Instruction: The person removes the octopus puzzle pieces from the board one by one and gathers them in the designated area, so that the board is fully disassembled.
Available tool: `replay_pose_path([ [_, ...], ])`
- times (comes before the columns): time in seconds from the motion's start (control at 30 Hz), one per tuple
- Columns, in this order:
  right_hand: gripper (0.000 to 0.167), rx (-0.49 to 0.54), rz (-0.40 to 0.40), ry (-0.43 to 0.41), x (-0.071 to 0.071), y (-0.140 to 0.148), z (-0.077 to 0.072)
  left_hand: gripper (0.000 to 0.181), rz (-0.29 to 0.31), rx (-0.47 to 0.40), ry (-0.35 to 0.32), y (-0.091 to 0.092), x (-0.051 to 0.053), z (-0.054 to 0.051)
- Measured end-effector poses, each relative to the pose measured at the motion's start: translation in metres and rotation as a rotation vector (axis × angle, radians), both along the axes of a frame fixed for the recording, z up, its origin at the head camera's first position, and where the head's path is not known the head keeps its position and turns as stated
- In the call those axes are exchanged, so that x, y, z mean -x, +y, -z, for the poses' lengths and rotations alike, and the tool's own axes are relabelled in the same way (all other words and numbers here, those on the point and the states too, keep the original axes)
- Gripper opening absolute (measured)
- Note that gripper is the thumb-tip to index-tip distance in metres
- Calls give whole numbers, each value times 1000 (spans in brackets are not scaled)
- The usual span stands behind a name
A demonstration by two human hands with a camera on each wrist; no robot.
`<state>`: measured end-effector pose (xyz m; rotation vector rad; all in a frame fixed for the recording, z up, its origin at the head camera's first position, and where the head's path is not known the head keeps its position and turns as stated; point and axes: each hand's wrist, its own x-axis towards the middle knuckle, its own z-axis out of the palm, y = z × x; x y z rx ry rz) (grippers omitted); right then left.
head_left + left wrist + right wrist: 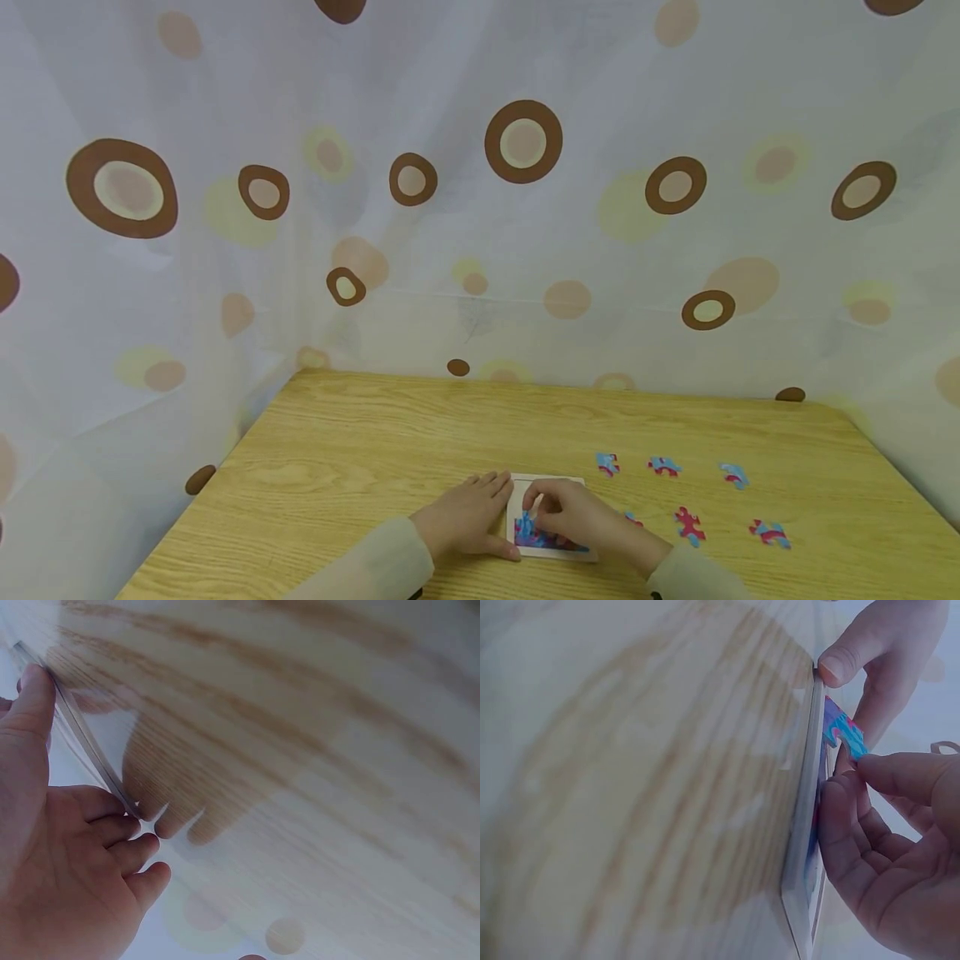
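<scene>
A shallow white-bordered puzzle tray point(555, 553) lies on the table, its lower part filled with blue, purple and pink pieces. My left hand point(468, 517) rests along the tray's left side, fingers extended against the edge and thumb near the lower left corner. Over the tray, my right hand point(581, 517) pinches a blue puzzle piece point(847, 733) with pink and purple marks between thumb and fingers. In the right wrist view the piece stands tilted against the tray's surface. The right hand hides part of the tray in the head view.
Loose red and blue puzzle pieces lie to the right, among them a red one point(688, 525), one at the far right point(770, 533) and one at the back point(607, 464). Another piece point(633, 518) is partly behind my right hand. A patterned curtain point(480, 208) encloses the wooden table point(360, 450).
</scene>
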<state>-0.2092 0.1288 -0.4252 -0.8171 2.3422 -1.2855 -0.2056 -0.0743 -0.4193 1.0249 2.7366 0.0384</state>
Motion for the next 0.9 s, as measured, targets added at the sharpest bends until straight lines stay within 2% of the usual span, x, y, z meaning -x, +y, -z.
replay_pose_path([
  [0.13, 10, 24, -3, -20, 0, 1, 0, 91, 4, 9, 20, 0, 1, 0],
  [0.37, 9, 26, -9, -16, -1, 2, -2, 92, 6, 3, 12, 0, 0, 2],
  [0.6, 7, 74, 12, -81, -1, 8, -3, 90, 7, 12, 16, 0, -1, 0],
  [0.73, 9, 111, 25, -127, -2, 16, -7, 90, 10, 11, 29, 0, -2, -1],
  [0.9, 8, 138, 35, -125, -7, 34, -11, 90, 11, 9, 34, 0, -2, 0],
])
